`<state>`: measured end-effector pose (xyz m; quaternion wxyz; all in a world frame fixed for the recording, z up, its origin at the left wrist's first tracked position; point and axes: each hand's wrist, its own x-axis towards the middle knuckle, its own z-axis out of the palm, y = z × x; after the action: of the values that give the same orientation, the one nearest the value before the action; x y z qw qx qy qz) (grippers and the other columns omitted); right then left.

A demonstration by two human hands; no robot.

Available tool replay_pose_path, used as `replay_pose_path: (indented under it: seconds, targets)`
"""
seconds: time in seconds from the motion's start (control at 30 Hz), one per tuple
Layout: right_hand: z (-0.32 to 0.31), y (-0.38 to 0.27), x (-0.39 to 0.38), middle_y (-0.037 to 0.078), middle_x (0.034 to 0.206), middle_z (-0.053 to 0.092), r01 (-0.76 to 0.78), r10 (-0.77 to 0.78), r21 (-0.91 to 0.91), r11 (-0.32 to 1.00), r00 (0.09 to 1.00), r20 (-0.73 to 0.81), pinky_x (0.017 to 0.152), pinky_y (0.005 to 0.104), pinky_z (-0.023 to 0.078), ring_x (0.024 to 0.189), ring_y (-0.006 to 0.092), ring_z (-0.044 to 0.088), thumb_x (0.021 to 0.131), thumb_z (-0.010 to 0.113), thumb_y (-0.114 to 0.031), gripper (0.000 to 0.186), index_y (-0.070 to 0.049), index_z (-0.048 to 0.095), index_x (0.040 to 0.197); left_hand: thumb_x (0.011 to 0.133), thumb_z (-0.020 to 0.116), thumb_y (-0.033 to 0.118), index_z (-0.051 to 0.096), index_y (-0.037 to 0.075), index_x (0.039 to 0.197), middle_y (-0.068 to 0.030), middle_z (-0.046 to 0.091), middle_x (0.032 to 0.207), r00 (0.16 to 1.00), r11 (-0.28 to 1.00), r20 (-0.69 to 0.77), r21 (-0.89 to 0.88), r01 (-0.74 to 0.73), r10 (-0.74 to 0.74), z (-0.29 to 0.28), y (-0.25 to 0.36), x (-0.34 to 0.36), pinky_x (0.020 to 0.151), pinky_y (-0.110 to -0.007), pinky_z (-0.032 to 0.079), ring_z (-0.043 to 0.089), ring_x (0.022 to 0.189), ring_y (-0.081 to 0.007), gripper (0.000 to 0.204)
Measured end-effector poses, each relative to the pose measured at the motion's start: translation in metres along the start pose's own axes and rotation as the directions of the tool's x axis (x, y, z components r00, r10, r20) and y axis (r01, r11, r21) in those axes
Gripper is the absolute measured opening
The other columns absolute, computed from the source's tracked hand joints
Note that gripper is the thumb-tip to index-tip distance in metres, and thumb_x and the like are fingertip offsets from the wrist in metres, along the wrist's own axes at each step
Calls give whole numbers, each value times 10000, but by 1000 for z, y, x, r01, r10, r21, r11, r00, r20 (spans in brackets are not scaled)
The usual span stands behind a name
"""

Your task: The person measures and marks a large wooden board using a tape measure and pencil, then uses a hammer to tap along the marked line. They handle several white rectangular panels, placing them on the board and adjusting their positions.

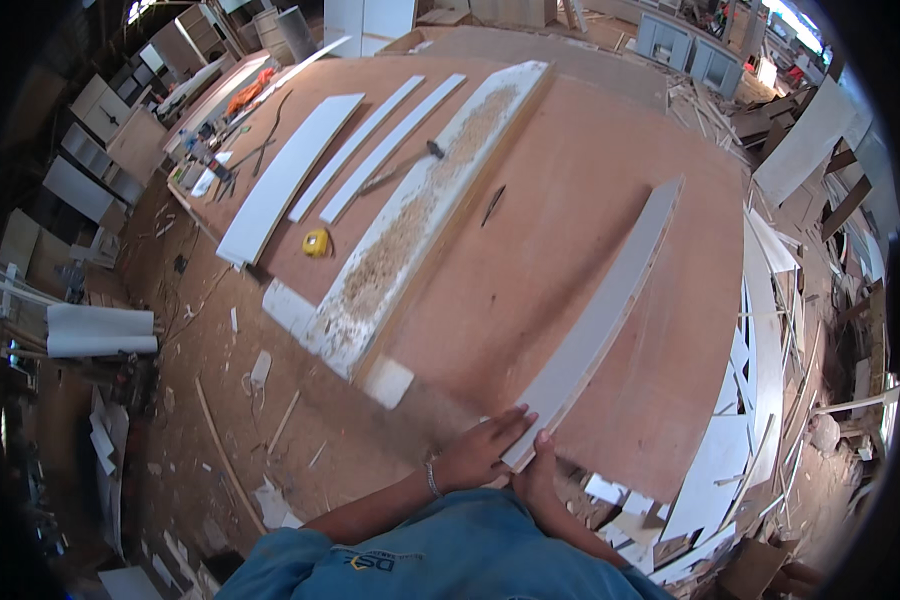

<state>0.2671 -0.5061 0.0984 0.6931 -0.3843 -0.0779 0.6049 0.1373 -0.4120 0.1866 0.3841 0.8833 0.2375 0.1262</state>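
A long, narrow white board point(606, 312) slants away from me over the right part of the brown work table point(560, 150). Its near end is between my hands, close to my body. My left hand point(482, 448) holds that end from the left side, fingertips bent over the edge. On the opposite edge, my right hand point(537, 474) grips with its thumb up along the side; its other fingers are mostly hidden. A shadow runs along the board's left, and I cannot tell how far it is raised off the table.
A thick white plank point(410, 230) strewn with sawdust lies left of centre, a hammer point(402, 166) by it. Further left are a yellow tape measure point(316, 242), two white strips point(358, 146) and a wider white panel point(292, 176). White offcuts point(715, 470) pile up at the right.
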Motion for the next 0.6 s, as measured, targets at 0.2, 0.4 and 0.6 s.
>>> replay_pose_path:
  seconds: [0.2, 0.4, 0.6]
  targets:
    - [-15, 25, 3, 126, 1118, 613, 86, -170, -368, 926, 964, -202, 830, 398, 569, 995, 222, 634, 1087, 490, -482, 608, -90, 345, 1528, 898, 648, 71, 576, 13, 1432, -242, 557, 1469, 659, 377, 55, -784, 493, -750, 14, -1, -167, 1068, -422, 508, 590, 1316, -305, 542]
    - [-34, 56, 60, 83, 800, 628, -94, -124, -723, 685, 962, -243, 504, 309, 533, 591, 153, 618, 1107, 493, -328, 481, -78, 380, 1502, 702, 566, -74, 652, 7, 1141, -127, 661, 1075, 257, 153, -218, -956, -249, -942, 94, -77, -408, 972, -405, 552, 645, 1100, -319, 454]
    - [39, 139, 28, 122, 761, 668, -47, -17, -806, 590, 997, -71, 477, 331, 555, 567, 173, 656, 1061, 595, -182, 693, -143, 219, 1643, 645, 517, -22, 607, -13, 1130, -137, 648, 1149, 71, 30, -75, -871, -491, -995, 133, -112, -514, 1085, -481, 485, 617, 1153, -352, 494]
